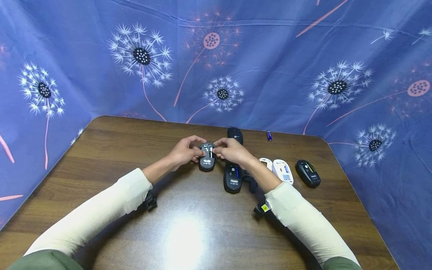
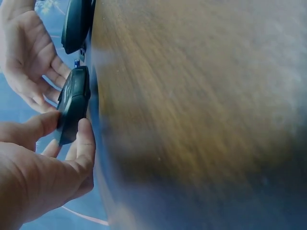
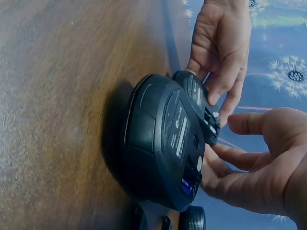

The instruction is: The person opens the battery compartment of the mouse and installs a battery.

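Note:
An upturned black computer mouse (image 1: 207,163) shows its underside and an uncovered battery slot, with a pale battery (image 1: 211,149) visible in it. My left hand (image 1: 184,152) grips the mouse by its left side, the thumb on the underside and fingers below the edge in the left wrist view. On the other side, my right hand (image 1: 233,150) is at the slot's edge. In the right wrist view its thumb and fingers (image 3: 247,123) are spread apart near the mouse's end, and nothing shows held between them. Whether the fingertips touch the mouse is unclear.
Right of the held mouse lies another upturned black mouse (image 1: 232,183) with a blue battery. A black mouse (image 1: 240,137) is behind my right hand. Farther right are a white mouse (image 1: 283,173), a white cover (image 1: 266,161), a black mouse (image 1: 308,176) and a loose blue battery (image 1: 269,136).

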`<state>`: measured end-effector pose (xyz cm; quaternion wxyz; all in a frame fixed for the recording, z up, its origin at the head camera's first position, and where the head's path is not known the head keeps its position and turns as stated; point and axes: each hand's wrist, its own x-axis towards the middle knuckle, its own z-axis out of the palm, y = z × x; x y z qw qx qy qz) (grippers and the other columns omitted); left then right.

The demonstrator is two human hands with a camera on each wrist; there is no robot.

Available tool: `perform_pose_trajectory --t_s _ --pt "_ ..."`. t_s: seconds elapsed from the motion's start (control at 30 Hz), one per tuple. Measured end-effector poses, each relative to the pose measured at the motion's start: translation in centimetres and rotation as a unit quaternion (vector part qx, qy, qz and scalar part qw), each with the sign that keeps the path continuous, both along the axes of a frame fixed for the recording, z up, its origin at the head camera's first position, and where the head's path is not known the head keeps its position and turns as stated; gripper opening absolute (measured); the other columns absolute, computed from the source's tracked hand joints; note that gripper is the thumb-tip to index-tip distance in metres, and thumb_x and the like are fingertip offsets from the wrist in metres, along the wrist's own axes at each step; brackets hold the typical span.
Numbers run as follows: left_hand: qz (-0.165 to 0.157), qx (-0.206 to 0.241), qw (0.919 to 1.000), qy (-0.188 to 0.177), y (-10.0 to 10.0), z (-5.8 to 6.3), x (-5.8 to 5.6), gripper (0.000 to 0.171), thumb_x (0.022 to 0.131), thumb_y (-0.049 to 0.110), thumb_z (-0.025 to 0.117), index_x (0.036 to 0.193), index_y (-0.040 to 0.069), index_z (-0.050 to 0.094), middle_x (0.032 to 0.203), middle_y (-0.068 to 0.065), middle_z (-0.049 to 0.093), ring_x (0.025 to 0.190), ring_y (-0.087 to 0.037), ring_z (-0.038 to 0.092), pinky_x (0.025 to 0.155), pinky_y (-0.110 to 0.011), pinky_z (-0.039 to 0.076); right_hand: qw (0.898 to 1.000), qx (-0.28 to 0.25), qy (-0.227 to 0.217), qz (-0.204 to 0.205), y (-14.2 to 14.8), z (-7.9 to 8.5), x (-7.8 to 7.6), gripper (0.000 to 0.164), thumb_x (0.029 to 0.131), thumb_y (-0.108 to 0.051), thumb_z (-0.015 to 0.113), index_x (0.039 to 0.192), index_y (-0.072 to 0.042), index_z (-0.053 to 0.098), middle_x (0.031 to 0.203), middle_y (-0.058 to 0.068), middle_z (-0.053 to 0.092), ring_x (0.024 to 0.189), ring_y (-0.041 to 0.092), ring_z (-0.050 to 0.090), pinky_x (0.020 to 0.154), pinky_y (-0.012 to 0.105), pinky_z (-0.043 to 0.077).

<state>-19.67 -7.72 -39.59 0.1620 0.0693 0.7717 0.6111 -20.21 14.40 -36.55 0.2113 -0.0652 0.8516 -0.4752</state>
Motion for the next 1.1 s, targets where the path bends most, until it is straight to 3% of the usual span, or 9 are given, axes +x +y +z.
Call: perform_pose_trajectory --t_s 0.17,0.3,0.47,0.6,0.93,1.1 --pt "-0.011 -0.013 0.9998 -0.007 -0.4 0.0 0.1 0.049 0.103 0.002 0.074 0.151 0.004 0.064 0.117 -0.020 0.078 0.091 -0.016 0.071 0.083 -0.033 0.067 0.997 0.070 0.032 0.024 -0.3 0.0 0.1 0.048 0.113 -0.027 0.067 0.153 -0.001 0.063 0.142 0.019 0.073 0.128 0.031 0.070 0.109 0.045 0.062" --pt "-0.016 -0.025 0.9996 -0.001 -0.6 -0.2 0.0 0.049 0.103 0.002 0.075 0.151 0.001 0.065 0.111 -0.015 0.074 0.088 -0.015 0.069 0.079 -0.030 0.067 0.994 0.094 0.043 0.030 -0.6 -0.1 0.2 0.047 0.113 -0.028 0.067 0.151 -0.001 0.066 0.141 0.019 0.074 0.130 0.033 0.070 0.111 0.047 0.061" --pt "-0.027 -0.037 0.9990 -0.003 -0.8 -0.3 0.0 0.048 0.104 0.001 0.074 0.150 -0.002 0.064 0.112 -0.015 0.068 0.091 -0.017 0.067 0.078 -0.029 0.067 0.991 0.114 0.054 0.036 -0.9 0.0 0.4 0.041 0.113 -0.029 0.067 0.143 -0.001 0.072 0.132 0.016 0.076 0.120 0.028 0.069 0.103 0.043 0.059" --pt "-0.036 -0.047 0.9982 -0.012 -1.0 -0.1 0.2 0.047 0.105 0.003 0.073 0.151 0.000 0.063 0.116 -0.016 0.067 0.096 -0.020 0.067 0.081 -0.030 0.067 0.990 0.125 0.050 0.042 -0.9 0.0 0.5 0.041 0.113 -0.031 0.067 0.143 -0.003 0.073 0.133 0.015 0.076 0.121 0.028 0.069 0.104 0.043 0.060" --pt "-0.046 -0.050 0.9977 -0.007 -1.0 0.1 0.5 0.049 0.102 0.002 0.072 0.150 -0.004 0.062 0.106 -0.012 0.067 0.087 -0.018 0.064 0.076 -0.028 0.064 0.985 0.150 0.066 0.059 -1.1 0.0 0.7 0.040 0.112 -0.030 0.067 0.139 -0.002 0.075 0.128 0.015 0.079 0.113 0.025 0.071 0.099 0.043 0.061" --pt "-0.051 -0.057 0.9970 -0.011 -1.3 0.2 0.7 0.049 0.103 0.004 0.072 0.150 -0.002 0.062 0.109 -0.013 0.068 0.090 -0.019 0.065 0.078 -0.029 0.063 0.984 0.156 0.063 0.065 -1.3 0.0 0.8 0.040 0.113 -0.031 0.067 0.140 -0.003 0.075 0.128 0.014 0.079 0.115 0.027 0.073 0.102 0.046 0.062"
